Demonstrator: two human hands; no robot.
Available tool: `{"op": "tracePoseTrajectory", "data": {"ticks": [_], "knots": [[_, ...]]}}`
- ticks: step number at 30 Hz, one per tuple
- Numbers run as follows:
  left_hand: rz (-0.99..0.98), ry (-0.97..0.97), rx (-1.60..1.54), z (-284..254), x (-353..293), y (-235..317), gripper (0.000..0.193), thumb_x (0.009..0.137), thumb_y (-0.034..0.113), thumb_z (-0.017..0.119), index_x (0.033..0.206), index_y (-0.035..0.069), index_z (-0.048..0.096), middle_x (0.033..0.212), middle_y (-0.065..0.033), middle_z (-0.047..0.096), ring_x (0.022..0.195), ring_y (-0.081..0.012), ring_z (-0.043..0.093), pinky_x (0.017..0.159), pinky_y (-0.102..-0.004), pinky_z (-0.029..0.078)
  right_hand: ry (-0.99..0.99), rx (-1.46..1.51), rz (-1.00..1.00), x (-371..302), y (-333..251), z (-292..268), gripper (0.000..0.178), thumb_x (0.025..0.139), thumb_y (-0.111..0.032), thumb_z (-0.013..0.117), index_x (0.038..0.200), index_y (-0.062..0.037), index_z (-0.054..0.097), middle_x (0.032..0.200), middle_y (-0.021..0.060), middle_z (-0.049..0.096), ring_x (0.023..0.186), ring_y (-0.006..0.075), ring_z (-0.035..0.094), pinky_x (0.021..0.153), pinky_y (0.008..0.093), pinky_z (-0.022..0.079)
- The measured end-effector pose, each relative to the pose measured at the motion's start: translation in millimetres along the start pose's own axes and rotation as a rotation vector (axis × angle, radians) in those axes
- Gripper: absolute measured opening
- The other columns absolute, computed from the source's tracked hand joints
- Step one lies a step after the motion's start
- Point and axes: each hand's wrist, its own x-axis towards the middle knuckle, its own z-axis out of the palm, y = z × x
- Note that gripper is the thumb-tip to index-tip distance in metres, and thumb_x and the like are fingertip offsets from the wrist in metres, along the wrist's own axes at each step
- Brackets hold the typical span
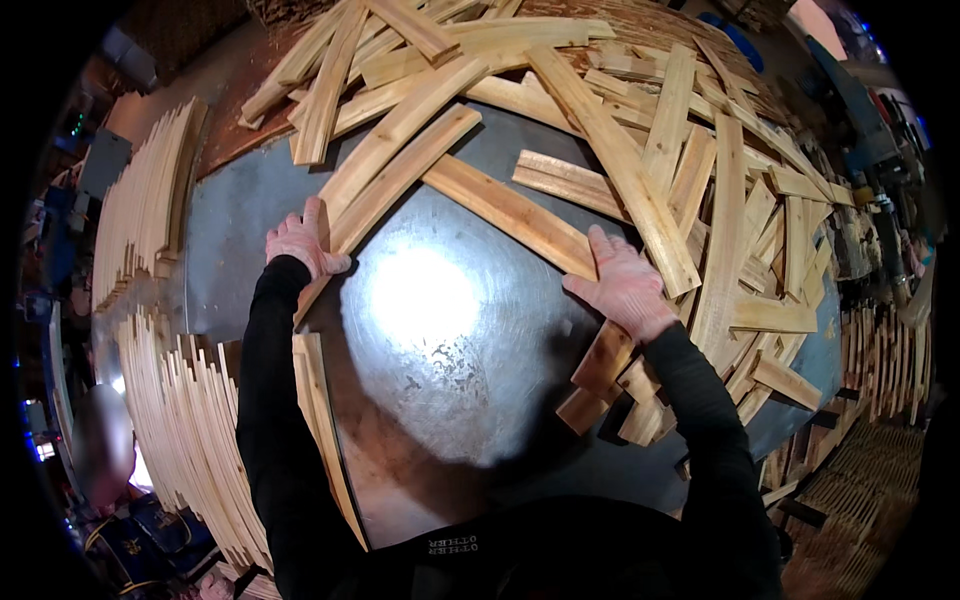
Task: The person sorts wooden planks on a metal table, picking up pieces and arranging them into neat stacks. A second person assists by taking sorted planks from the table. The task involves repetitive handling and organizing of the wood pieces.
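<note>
Slanting from eleven o'clock down toward nine, two long pale boards [405,140] are covered near their lower ends by the left hand [300,243], which is laid palm down, thumb apart from fingers; whether they are gripped or merely touched cannot be told. At three o'clock the right hand [634,290] is spread wide, palm down, with its thumb and fingers set against the near end of a third board [510,215]. Both arms are stretched forward in dark sleeves [700,410]. The third board, seen between twelve and one o'clock, is honey-coloured and streaked with darker grain. Beneath, a metal tabletop [400,395] is bleached by glare near its middle. From eleven round to four o'clock a jumbled pile of boards [722,230] is heaped, many pieces being hidden under others. At eight o'clock, upright-packed slats [190,430] are partly covered by the left sleeve, and another person [140,540] is blurred and cut off by the dark rim
</note>
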Motion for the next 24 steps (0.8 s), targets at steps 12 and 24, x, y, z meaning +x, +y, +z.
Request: {"op": "tracePoseTrajectory", "data": {"ticks": [12,24], "knots": [[-0.083,0.037,-0.079,15.4,-9.9,6.6,0.113,0.058,0.044,0.082,0.150,0.016,0.023,0.137,-0.0219,0.044,0.127,-0.0385,0.045,0.104,-0.0458,0.037,0.212,-0.110,0.249,26.5,49.0,9.2,0.075,0.080,-0.018,0.067,0.147,-0.0130,0.033,0.142,0.0203,0.043,0.129,0.0376,0.045,0.104,0.0464,0.040],[0.108,-0.242,-0.103,-65.6,-57.7,-6.2,0.086,0.071,0.032,0.079,0.141,0.013,0.035,0.105,-0.0171,0.058,0.099,-0.0297,0.059,0.089,-0.0394,0.047,0.354,-0.148,0.017,-47.8,19.2,16.3,0.082,0.080,-0.039,0.068,0.147,-0.0086,0.031,0.144,0.0215,0.041,0.133,0.0406,0.039,0.111,0.0482,0.032]]}}
